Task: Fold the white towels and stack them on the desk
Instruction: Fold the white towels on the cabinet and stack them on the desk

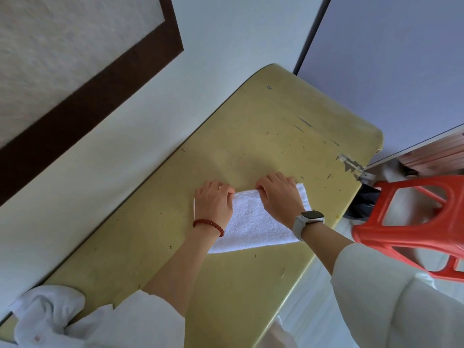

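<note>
At the far left, low in the corner, a crumpled heap of white towels (47,315) sits on the near end of the yellow surface (263,136), partly cut off by the frame edge and partly covered by a white sleeve (140,322). Above it the pale wall carries a dark brown border (100,79) around a rough, light panel.

Moving right, the left hand (213,200) (a red bead bracelet (208,226) on its wrist) rests on the left end of a folded white towel (256,222), fingers curled over the far hem and pinching it. The towel lies flat on the scratched surface, about midway along it and close to the front edge. The right hand (278,194), with a white-strapped watch (308,219) on the wrist, grips the same far hem further along, fingers tucked under so their tips are hidden. Both hands cover the towel's upper corners, and the right forearm crosses its right side.

Further right, beyond the chipped front edge of the surface, a red plastic stool (411,227) stands on the floor, partly cut off. Something dark is wedged between stool and surface; I cannot make out what.
</note>
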The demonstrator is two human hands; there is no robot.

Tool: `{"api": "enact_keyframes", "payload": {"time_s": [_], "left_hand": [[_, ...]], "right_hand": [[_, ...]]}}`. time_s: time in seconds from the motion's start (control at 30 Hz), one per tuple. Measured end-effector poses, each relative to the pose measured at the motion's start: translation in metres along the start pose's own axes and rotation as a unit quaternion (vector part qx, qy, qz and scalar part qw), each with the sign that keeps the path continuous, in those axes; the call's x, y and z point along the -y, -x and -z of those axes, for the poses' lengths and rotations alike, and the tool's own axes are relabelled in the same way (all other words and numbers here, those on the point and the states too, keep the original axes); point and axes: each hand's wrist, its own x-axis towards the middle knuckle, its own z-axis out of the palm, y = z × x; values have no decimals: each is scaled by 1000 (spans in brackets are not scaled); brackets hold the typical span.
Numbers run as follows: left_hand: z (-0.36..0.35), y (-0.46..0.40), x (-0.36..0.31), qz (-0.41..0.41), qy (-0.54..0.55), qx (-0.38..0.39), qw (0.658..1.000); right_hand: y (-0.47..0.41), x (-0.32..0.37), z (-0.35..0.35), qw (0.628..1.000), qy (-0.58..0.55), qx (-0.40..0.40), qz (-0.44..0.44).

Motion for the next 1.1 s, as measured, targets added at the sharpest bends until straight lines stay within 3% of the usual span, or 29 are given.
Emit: {"api": "enact_keyframes", "payload": {"time_s": [0.13,0.2,0.27,0.4,0.6,0.8,0.93,1.1], "left_hand": [[-3,9,1,-50,-27,-91,994],[-5,22,-1,-77,-55,-97,991],[-14,36,0,-84,-95,-66,990],[-29,54,6,-30,-150,31,988],[-34,58,11,-16,-160,42,986],[-18,55,13,-97,-134,-25,986],[-11,81,6,-174,-99,-60,978],[-3,85,15,-114,-160,-9,980]], "right_hand": [[12,1,9,998,-9,-64,8],[27,-1,13,997,9,-78,28],[41,-5,12,997,65,-37,31],[55,-19,7,985,128,107,-44],[57,-26,7,972,112,196,-63],[56,-37,28,987,-58,99,-115],[66,-48,37,990,-53,59,-118],[103,-33,43,994,-42,55,-85]]}}
